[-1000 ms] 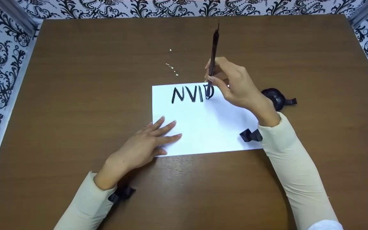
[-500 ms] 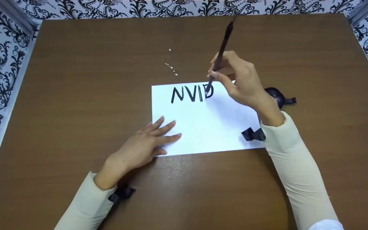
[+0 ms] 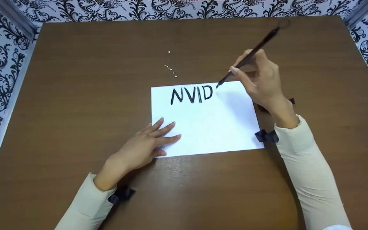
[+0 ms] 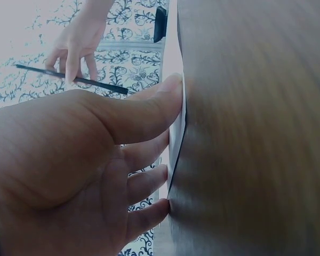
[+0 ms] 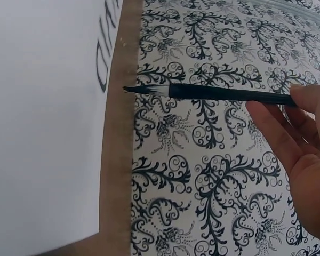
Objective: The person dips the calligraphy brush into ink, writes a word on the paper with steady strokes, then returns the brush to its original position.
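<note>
A white sheet of paper (image 3: 203, 124) lies on the brown table, with the black brushed letters "NVID" (image 3: 192, 95) along its upper edge. My left hand (image 3: 142, 142) rests on the sheet's lower left corner, fingers spread and straight. In my right hand (image 3: 264, 80) a dark paintbrush (image 3: 257, 48) is pinched between thumb and fingers, slanting down to the left. In the head view its tip overlaps the paper just right of the D. The right wrist view shows the black-tipped bristles (image 5: 146, 89) raised off the sheet.
A dark object (image 3: 262, 108) sits at the paper's right edge, mostly hidden behind my right wrist. Small pale specks (image 3: 170, 68) dot the table (image 3: 91, 80) above the sheet. Black-and-white patterned walls (image 3: 171, 9) border the table.
My right hand has moved right with the paintbrush, lifting it off the D and tilting its handle further right. The D now shows fully. My left hand has stayed in place.
</note>
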A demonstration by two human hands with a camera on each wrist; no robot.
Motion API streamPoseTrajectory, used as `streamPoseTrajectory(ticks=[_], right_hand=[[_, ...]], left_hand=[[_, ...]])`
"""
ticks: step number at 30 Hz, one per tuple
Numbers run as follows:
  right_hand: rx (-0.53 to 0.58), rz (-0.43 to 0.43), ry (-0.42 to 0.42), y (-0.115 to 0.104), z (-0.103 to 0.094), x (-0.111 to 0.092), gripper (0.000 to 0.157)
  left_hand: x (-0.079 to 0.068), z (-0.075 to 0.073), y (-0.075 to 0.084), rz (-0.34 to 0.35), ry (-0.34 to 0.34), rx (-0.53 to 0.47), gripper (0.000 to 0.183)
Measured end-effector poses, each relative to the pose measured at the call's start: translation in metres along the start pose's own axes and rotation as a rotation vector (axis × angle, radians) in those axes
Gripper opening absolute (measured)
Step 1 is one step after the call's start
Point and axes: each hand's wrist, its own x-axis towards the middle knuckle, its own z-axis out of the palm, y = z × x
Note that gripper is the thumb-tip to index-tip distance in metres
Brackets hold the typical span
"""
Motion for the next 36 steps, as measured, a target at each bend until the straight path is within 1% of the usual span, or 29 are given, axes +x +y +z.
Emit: streamPoseTrajectory(ticks=[3, 6, 11, 19, 26, 36], right_hand=[[-0.020, -0.038, 0.056, 0.006, -0.002, -0.003, 0.032], [-0.013, -0.053, 0.089, 0.012, 0.000, -0.007, 0.033], [-0.002, -0.055, 0.084, 0.017, 0.006, -0.011, 0.031], [0.011, -0.064, 0.086, 0.019, 0.012, -0.013, 0.029], [0.026, -0.078, 0.103, 0.021, 0.014, -0.014, 0.028], [0.022, -0.065, 0.095, 0.022, 0.016, -0.015, 0.028]], left_hand=[[0.000, 0.000, 0.000, -0.005, -0.006, -0.005, 0.057], [0.000, 0.000, 0.000, -0.010, -0.009, -0.005, 0.058], [-0.002, 0.002, 0.000, -0.021, -0.008, -0.015, 0.058], [-0.001, 0.001, 0.000, -0.018, -0.007, -0.020, 0.057], [0.000, 0.001, 0.000, -0.010, -0.006, -0.017, 0.056], [0.000, 0.000, 0.000, 0.005, 0.008, -0.001, 0.055]])
